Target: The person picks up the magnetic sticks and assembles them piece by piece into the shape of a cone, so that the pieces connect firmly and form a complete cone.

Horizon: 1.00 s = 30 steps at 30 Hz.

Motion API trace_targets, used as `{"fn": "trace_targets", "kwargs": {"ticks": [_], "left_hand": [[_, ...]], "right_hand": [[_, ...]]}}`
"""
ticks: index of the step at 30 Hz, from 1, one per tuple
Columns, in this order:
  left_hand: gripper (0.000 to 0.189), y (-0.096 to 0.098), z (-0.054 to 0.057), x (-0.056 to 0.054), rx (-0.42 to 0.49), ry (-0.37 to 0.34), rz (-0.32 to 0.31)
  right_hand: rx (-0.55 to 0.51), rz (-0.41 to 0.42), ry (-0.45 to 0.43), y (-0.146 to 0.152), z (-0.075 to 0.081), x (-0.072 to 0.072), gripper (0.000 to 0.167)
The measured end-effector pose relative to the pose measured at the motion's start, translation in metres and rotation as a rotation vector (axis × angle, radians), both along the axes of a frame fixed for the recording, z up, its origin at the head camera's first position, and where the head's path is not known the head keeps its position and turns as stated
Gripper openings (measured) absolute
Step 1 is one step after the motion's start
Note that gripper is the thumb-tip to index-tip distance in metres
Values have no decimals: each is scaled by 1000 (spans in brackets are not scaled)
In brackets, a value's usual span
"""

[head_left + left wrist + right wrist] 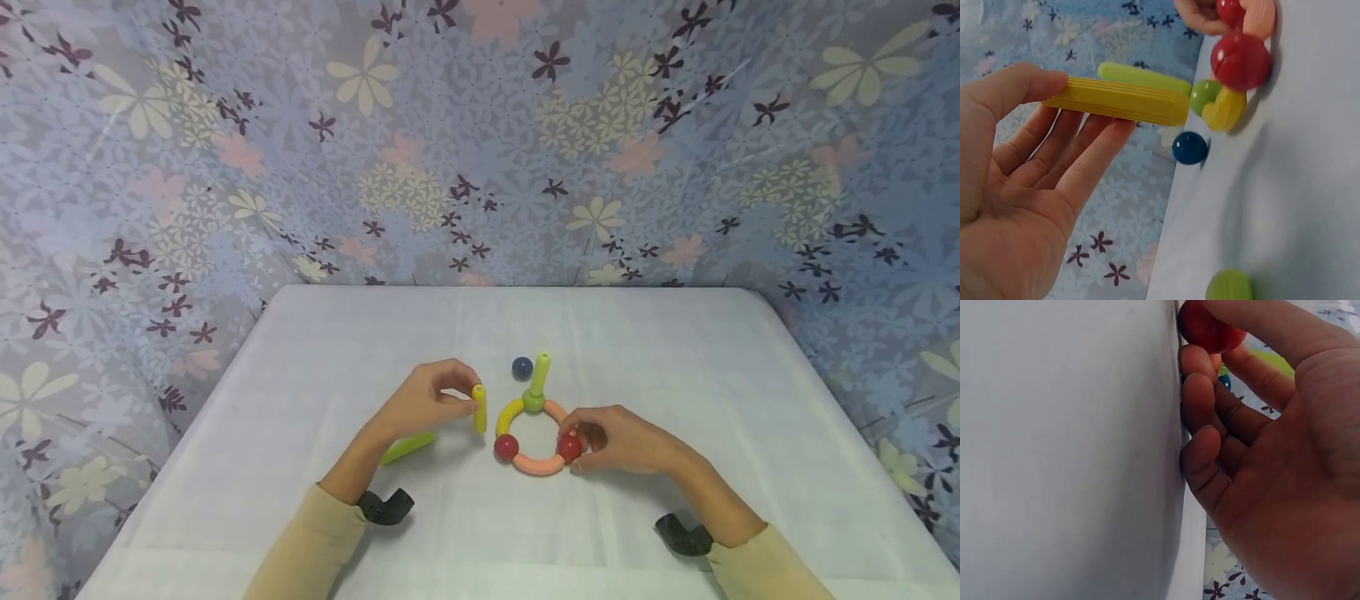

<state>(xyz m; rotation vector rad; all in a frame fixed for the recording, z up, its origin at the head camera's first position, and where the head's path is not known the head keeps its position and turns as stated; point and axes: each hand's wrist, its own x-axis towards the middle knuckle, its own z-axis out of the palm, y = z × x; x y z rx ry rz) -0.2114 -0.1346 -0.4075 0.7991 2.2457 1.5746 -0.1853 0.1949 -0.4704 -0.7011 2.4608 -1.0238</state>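
Between thumb and fingertips, my left hand [429,402] pinches a yellow ridged stick [480,410], held upright just left of a ring of toy pieces. The left wrist view shows the whole stick [1122,102] in front of the palm. Curved pieces in orange [538,466] and yellow [509,415] make up the ring, joined by balls. A red ball [506,447] is at its left, and a green ball [534,402] at the back carries a light green stick [540,374]. My right hand [628,439] grips the ring's right red ball [569,447], its fingers partly covering it.
A dark blue ball [522,367] lies behind the ring. Another light green stick [408,447] lies on the white-covered table [637,350] beside my left forearm. Dark wrist mounts [386,507] stick out inward from both wrists. Flowered cloth [480,150] hangs behind the table.
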Motion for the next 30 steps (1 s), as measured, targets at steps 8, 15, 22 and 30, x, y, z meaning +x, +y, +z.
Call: {"fn": "trace_targets", "kwargs": {"ticks": [8,15,22,30], "left_hand": [[22,11,6,12,38,-43,-31],[22,15,7,17,31,-2,-60],[24,16,-6,11,9,13,-67],[23,8,-24,-1,18,12,-53]], "right_hand": [[-18,27,5,-4,0,2,38],[-17,23,-6,-7,-1,3,37],[-15,9,-1,-12,1,5,40],[-12,42,-1,-18,4,8,40]]}}
